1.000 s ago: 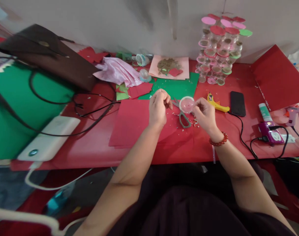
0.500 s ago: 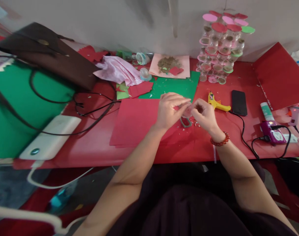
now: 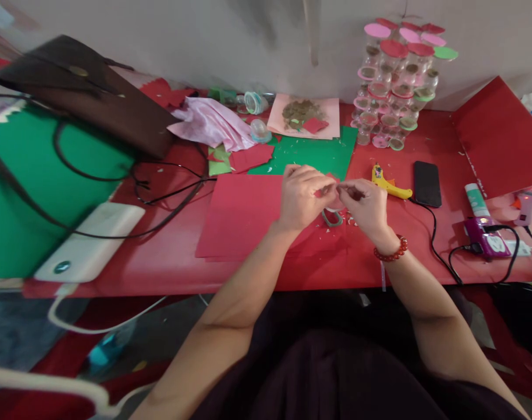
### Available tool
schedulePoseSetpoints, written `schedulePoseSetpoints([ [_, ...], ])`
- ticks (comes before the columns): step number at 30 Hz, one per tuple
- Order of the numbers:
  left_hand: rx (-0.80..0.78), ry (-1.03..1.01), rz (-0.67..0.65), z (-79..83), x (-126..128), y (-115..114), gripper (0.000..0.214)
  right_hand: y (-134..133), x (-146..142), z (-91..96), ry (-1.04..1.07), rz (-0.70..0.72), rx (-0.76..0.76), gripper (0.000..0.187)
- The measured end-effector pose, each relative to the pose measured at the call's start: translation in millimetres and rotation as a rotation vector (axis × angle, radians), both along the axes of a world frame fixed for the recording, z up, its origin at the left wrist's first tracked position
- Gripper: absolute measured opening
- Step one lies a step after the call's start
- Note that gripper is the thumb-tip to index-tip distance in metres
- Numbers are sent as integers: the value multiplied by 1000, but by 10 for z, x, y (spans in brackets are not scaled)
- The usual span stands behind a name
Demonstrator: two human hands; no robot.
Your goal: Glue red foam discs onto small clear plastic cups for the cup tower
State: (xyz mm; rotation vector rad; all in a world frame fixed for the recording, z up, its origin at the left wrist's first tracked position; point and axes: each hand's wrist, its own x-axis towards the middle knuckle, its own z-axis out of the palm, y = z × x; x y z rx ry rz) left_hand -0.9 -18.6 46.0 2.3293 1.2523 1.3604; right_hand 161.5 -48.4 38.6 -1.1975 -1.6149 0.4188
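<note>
My left hand [image 3: 301,197] and my right hand [image 3: 364,205] meet fingertip to fingertip above a red paper sheet [image 3: 242,214] on the red table [image 3: 161,262]. Both are closed in a pinch. Under the right fingers shows part of a small clear round container [image 3: 336,202], held by the right hand. What the left fingers pinch is too small to make out. A grey scissors handle [image 3: 331,219] lies just below the hands. A red bead bracelet [image 3: 391,253] is on my right wrist.
A yellow glue gun [image 3: 389,185], a black phone [image 3: 427,184], a glue stick [image 3: 475,199] and a purple plugged-in device [image 3: 487,244] lie to the right. A tower of small jars [image 3: 397,81] stands at the back. A green sheet [image 3: 312,154], pink cloth [image 3: 209,125], brown bag [image 3: 73,87] and white power bank [image 3: 88,242] are also there.
My left hand has moved right and joined my right hand over the small container. The container, in plain view a second ago, is now mostly covered by the fingers.
</note>
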Motion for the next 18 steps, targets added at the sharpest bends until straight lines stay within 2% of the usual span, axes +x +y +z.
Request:
schedulePoseSetpoints([
  [4, 27, 8, 21, -7, 32, -37, 25, -17, -9, -7, -97, -26, 151, 16],
  [9, 44, 14, 59, -29, 52, -76, 27, -25, -26, -26, -139, -48, 230, 16],
  [13, 30, -66, 67, -33, 26, -60, 24, -34, -32, -1, -109, -56, 221, 15],
  [18, -16, -103, -52, -15, -18, -30, 17, -21, -14, -16, -127, -72, 186, 12],
])
